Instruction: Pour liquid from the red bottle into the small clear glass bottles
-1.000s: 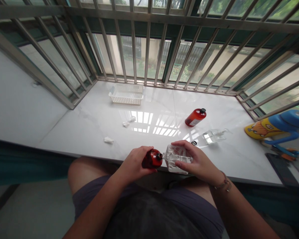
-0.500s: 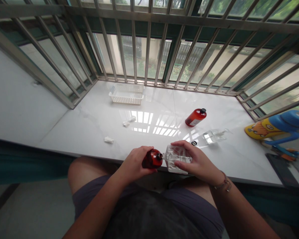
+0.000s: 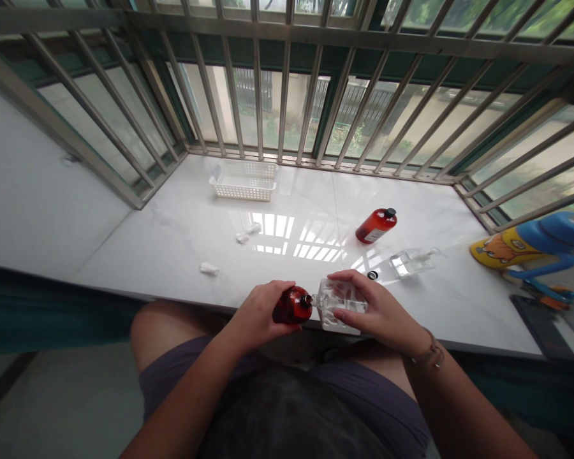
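Note:
My left hand (image 3: 258,315) is closed around a red-brown bottle (image 3: 289,306) with no cap on its dark neck. My right hand (image 3: 382,312) grips a clear square bottle (image 3: 337,305), tipped on its side with its neck towards the left. The two bottle mouths meet or nearly meet near the table's front edge; contact between them is too small to make out. Just beyond my right hand lies a small black ring-shaped cap (image 3: 372,275). Farther right, a second clear bottle with a pump top (image 3: 411,262) rests on the white table (image 3: 148,255).
Towards the back right is a red bottle with a black cap (image 3: 376,226). A white perforated basket (image 3: 243,191) stands near the barred window. Crumpled white pieces (image 3: 209,269) lie at left. At far right are a yellow and blue flask (image 3: 511,245) and a dark flat object (image 3: 538,325).

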`<state>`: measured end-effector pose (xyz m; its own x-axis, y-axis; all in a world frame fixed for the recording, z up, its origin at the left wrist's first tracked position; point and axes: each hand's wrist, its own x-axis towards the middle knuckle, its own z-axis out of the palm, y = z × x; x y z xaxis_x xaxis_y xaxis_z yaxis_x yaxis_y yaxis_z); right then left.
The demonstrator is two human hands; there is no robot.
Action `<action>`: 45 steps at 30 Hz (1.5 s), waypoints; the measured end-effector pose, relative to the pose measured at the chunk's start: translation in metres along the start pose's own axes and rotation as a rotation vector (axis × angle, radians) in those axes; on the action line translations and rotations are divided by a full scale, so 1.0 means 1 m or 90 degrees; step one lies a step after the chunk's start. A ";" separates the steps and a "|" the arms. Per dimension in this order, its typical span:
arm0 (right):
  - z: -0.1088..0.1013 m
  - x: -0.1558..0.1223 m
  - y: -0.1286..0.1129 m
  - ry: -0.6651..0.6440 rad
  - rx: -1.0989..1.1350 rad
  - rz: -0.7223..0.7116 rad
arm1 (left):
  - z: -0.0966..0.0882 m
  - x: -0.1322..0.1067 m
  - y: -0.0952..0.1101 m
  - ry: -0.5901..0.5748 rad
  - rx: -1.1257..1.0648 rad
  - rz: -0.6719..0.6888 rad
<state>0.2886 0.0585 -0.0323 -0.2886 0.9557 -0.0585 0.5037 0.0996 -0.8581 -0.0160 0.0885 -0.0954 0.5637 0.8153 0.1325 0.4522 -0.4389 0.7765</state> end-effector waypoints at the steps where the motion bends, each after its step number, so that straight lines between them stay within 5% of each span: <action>1: 0.000 0.000 0.000 -0.001 -0.001 0.000 | 0.000 0.000 0.000 0.000 0.000 0.001; 45: -0.004 0.003 -0.008 -0.029 -0.012 0.015 | 0.002 -0.001 -0.004 -0.005 -0.002 -0.001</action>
<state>0.2865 0.0619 -0.0239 -0.3131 0.9442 -0.1026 0.5256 0.0823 -0.8467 -0.0166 0.0886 -0.1002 0.5686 0.8130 0.1257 0.4509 -0.4358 0.7789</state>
